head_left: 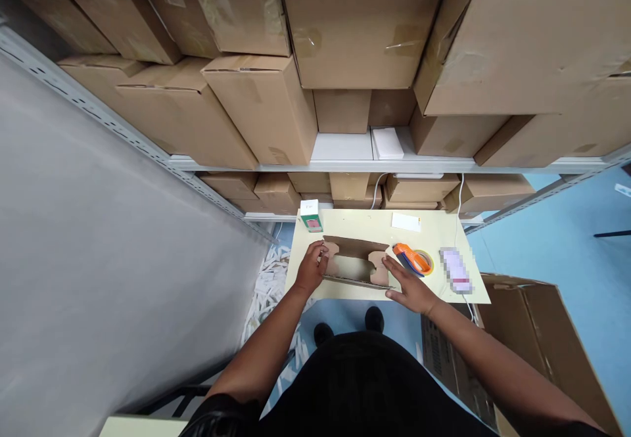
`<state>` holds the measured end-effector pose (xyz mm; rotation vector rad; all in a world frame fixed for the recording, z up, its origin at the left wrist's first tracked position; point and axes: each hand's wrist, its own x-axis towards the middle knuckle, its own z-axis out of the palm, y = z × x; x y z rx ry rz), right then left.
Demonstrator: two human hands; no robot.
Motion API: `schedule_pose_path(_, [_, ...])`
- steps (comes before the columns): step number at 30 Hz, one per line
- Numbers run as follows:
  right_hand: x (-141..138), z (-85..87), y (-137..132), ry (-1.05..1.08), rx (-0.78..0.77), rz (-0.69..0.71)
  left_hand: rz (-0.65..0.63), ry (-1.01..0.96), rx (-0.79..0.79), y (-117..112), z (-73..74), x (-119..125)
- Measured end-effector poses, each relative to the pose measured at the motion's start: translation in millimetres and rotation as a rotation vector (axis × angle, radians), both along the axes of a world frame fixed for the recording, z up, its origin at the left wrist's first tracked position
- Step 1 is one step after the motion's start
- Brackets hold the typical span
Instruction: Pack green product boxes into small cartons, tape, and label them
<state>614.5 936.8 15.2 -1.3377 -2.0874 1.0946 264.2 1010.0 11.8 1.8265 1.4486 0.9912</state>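
Observation:
A small open cardboard box (355, 248) stands on the pale yellow table, its end flaps folded inward and the tabletop showing through its middle. My left hand (311, 267) is closed around the box's left end, fingertips over the edge by the left flap. My right hand (410, 287) lies at the right end, fingers stretched out and touching the right flap, thumb apart near the front corner. Just beyond the right hand is an orange tape dispenser (411, 257) with a roll of yellowish tape. A small green and white box (311, 216) stands behind my left hand.
A phone (456, 270), blurred, and a white card (405, 221) lie on the table (359, 221). Shelves packed with cardboard boxes (365, 23) rise ahead. A large open carton (542, 332) stands at right. White paper scraps (271, 286) cover the floor at left, beside a wall.

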Motion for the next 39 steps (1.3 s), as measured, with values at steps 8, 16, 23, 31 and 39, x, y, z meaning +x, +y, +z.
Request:
schedule_pose_path(8, [-61, -12.5, -1, 0.109, 0.04, -0.559, 0.084, -0.126, -0.175, -4, 4.8, -1])
schedule_pose_path(16, [-65, -13.3, 6, 0.056, -0.047, -0.686, 0.0, -0.045, -0.076, 0, 23.7, 4])
schedule_pose_path(23, [-72, -10.7, 7, 0.029, 0.034, -0.688, 0.165, -0.053, -0.174, -15, 22.3, 19])
schedule_pose_path(31, [-41, -20.2, -10, 0.01, 0.053, -0.612, 0.149, -0.024, -0.103, -20, 7.0, 17])
schedule_pose_path(39, [42, -66.7, 1, -0.67, -0.005, -0.555, 0.173, 0.118, 0.061, -29, 0.5, 25])
